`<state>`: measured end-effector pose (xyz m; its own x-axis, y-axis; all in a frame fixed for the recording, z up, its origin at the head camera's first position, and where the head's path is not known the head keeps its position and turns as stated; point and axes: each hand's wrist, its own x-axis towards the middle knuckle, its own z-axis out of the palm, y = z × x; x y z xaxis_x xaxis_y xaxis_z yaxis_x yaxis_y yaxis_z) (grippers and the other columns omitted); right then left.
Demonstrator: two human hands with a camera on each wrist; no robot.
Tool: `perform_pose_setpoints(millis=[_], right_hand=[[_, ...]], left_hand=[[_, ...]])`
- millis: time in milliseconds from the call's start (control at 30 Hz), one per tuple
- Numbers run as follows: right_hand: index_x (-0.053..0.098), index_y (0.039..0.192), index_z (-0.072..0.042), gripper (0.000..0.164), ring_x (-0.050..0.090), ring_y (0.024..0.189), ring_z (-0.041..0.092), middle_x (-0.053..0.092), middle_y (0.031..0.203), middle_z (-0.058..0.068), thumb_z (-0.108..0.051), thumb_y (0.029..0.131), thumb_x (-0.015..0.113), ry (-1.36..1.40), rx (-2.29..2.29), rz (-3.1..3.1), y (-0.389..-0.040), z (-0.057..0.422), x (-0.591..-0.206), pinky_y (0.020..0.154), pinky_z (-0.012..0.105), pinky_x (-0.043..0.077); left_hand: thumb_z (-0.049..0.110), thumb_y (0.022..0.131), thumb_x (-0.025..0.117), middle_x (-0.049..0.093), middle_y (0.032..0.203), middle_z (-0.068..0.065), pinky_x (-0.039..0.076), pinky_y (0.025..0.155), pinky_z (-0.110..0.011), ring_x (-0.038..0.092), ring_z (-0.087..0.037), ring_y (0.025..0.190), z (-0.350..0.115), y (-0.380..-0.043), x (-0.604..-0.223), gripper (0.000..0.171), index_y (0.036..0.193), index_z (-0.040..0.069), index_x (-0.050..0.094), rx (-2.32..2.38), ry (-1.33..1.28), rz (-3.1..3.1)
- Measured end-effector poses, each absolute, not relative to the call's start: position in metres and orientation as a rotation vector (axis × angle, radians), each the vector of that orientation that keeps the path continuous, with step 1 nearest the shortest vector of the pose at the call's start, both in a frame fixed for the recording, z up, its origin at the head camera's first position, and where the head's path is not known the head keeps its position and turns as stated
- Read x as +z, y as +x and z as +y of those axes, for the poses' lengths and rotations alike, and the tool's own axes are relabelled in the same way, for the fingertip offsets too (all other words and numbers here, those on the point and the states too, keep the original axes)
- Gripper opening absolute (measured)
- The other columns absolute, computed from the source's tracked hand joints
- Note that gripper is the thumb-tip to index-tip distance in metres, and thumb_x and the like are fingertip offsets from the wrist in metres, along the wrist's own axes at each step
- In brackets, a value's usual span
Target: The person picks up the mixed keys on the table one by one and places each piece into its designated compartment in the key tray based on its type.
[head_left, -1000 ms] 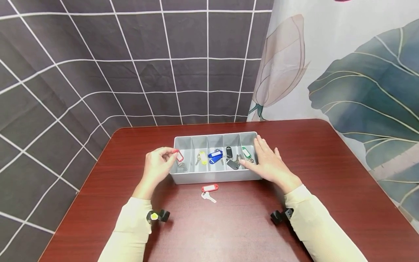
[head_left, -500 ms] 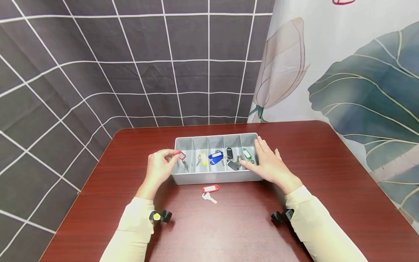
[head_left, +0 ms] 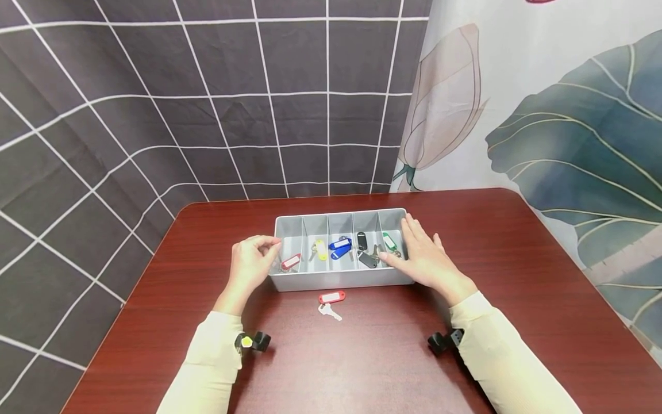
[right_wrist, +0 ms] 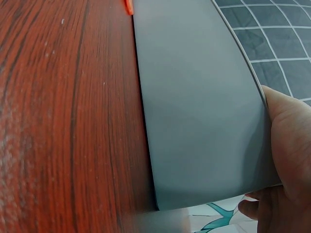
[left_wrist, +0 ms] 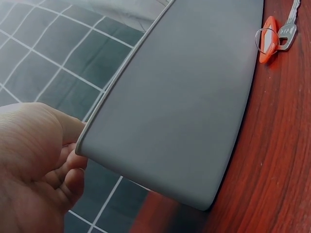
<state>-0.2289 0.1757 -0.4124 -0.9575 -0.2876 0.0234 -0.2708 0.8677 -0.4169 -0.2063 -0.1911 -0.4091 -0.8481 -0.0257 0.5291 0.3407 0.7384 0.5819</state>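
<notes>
A grey tray (head_left: pixel 341 280) with several compartments stands on the table. Over its left end is my left hand (head_left: pixel 250 261), thumb and forefinger close together near the rim, with nothing seen between them. Below those fingertips, a red key tag (head_left: pixel 291 261) lies in the leftmost compartment, its key partly hidden. My right hand (head_left: pixel 426 259) holds the tray's right end, thumb over the front rim and fingers along the end wall. A yellow tag (head_left: pixel 321 250), blue tags (head_left: pixel 341 253), black tags (head_left: pixel 368 260) and a green tag (head_left: pixel 389 241) with keys lie in the other compartments.
In front of the tray another red key tag (head_left: pixel 331 297) lies on the brown table (head_left: pixel 341 362) with its key (head_left: pixel 329 311). A dark grid-patterned cloth (head_left: pixel 227 115) hangs behind and to the left. A floral curtain (head_left: pixel 548 115) hangs at the right.
The red key tag that my left hand pinched has been let go and now lies in the leftmost compartment. My left hand remains above that end. The right hand has not moved.
</notes>
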Motion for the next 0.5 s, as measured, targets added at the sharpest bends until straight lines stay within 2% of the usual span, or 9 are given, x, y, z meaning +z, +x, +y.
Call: perform_pose_setpoints(millis=[233, 500], right_hand=[[0.006, 0.155, -0.007, 0.109, 0.005, 0.147, 0.03, 0.0, 0.161, 0.007, -0.076, 0.081, 0.048, -0.449, -0.652, 3.005, -0.228, 0.175, -0.413, 0.107, 0.069, 0.007], [0.009, 0.155, -0.006, 0.106, 0.005, 0.147, 0.028, 0.003, 0.161, 0.008, -0.071, 0.083, 0.052, -0.44, -0.664, 3.019, -0.228, 0.174, -0.411, 0.108, 0.068, 0.007]], left_hand=[[0.009, 0.082, 0.075, 0.066, 0.068, 0.0, 0.044, 0.053, -0.027, 0.054, -0.011, 0.057, -0.188, -0.201, -0.405, 0.007, 0.088, 0.008, 0.077, -0.946, -0.262, -2.435], [0.011, 0.079, 0.077, 0.069, 0.074, 0.005, 0.046, 0.054, -0.024, 0.055, -0.007, 0.058, -0.169, -0.182, -0.388, 0.007, 0.086, 0.011, 0.077, -1.021, -0.468, -2.471]])
